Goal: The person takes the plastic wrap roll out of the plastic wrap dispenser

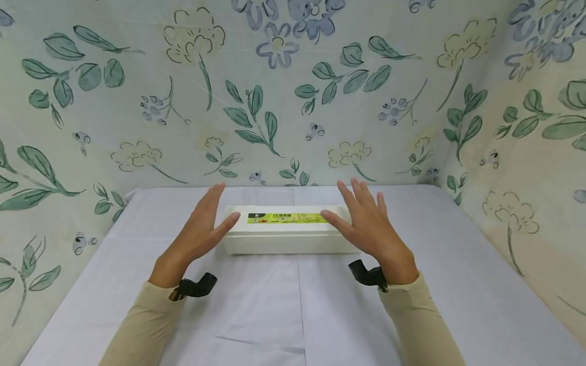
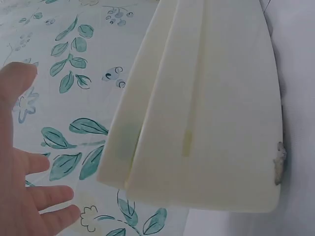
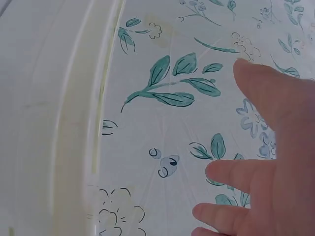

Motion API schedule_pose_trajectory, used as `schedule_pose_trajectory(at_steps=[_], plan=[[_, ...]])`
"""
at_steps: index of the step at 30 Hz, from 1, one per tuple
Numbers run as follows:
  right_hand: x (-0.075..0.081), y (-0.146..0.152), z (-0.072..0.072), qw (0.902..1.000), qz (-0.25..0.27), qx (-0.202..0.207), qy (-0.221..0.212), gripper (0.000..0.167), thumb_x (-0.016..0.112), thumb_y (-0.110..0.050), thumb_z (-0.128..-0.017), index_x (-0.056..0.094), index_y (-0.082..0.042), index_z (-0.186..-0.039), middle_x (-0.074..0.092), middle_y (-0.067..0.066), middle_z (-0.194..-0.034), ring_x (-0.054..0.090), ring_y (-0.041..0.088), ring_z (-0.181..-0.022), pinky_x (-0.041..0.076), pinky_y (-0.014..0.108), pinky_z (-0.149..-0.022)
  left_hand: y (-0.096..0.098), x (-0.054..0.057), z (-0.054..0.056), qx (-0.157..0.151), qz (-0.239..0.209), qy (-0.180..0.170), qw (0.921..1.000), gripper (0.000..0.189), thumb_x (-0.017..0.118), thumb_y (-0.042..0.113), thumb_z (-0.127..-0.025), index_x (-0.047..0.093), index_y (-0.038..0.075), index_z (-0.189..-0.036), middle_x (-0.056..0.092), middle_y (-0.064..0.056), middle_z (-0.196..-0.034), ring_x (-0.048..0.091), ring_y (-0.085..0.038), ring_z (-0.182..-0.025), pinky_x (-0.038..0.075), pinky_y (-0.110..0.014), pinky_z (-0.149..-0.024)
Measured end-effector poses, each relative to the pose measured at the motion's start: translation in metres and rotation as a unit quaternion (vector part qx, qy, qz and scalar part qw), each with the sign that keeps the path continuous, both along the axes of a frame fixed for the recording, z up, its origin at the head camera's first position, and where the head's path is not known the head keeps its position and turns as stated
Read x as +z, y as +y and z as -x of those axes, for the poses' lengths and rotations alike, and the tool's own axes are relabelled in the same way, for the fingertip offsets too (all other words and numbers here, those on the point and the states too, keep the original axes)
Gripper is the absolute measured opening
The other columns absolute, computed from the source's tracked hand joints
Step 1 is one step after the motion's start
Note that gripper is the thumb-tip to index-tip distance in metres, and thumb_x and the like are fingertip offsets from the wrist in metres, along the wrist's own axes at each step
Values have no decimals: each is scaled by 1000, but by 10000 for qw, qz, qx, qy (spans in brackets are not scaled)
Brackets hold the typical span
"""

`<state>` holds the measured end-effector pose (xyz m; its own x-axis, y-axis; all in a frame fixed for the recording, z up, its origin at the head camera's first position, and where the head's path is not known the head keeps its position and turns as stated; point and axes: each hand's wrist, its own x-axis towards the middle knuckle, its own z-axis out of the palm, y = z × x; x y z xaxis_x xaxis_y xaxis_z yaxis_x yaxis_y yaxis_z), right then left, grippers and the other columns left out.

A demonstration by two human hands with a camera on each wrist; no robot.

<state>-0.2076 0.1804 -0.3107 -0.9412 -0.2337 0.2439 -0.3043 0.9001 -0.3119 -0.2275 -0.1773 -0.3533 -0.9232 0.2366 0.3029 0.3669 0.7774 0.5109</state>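
Observation:
A long white box (image 1: 293, 246) with a yellow-green printed label (image 1: 288, 218) on its top lies across the table. My left hand (image 1: 199, 231) is at the box's left end, fingers extended and thumb apart, the thumb tip overlapping the box's corner in the head view. On the other end, my right hand (image 1: 368, 226) has its fingers spread, and its thumb overlaps the label's right edge. In the left wrist view the box's pale side (image 2: 221, 123) stands apart from the fingers. The right wrist view shows the box (image 3: 39, 123) at the left, away from the fingertips.
A white cloth (image 1: 256, 310) with creases covers the table. Behind it and along both sides hangs a floral-patterned curtain (image 1: 274, 127). A black wrist camera (image 1: 197, 285) sits on the left wrist, and another black camera (image 1: 366, 273) on the right.

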Motion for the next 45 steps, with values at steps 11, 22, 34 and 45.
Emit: schedule_pose_trajectory(at_steps=[11,22,34,45], plan=[[-5,-14,9,9993,-24,217,292,89,45,-72,-87,26,-17,-154,20,13,-158,13,32,-146,-1,58,-114,-2,-15,6,67,-690,-230,9973,84,53,51,-93,7,18,-156,12,-10,-160,14,-34,-145,19,-64,-109],[-10,-29,17,9962,-405,544,548,84,54,-65,-88,33,-14,-151,30,13,-155,23,32,-143,6,59,-114,-8,-35,6,253,-1167,325,9923,75,55,43,-95,21,12,-154,30,-15,-153,32,-35,-138,34,-56,-106],[-14,-30,23,9950,-540,677,491,84,57,-65,-86,37,-13,-149,32,11,-154,27,28,-142,13,56,-115,-2,-50,9,171,-1775,-38,9840,72,58,33,-95,20,13,-153,29,-14,-154,30,-33,-140,34,-53,-107],[-14,-25,25,9957,-536,670,345,84,58,-65,-85,39,-13,-148,35,12,-152,30,30,-140,16,55,-115,10,-60,11,-90,-2467,-359,9684,73,56,32,-95,18,14,-154,26,-15,-155,25,-34,-142,27,-58,-109]])
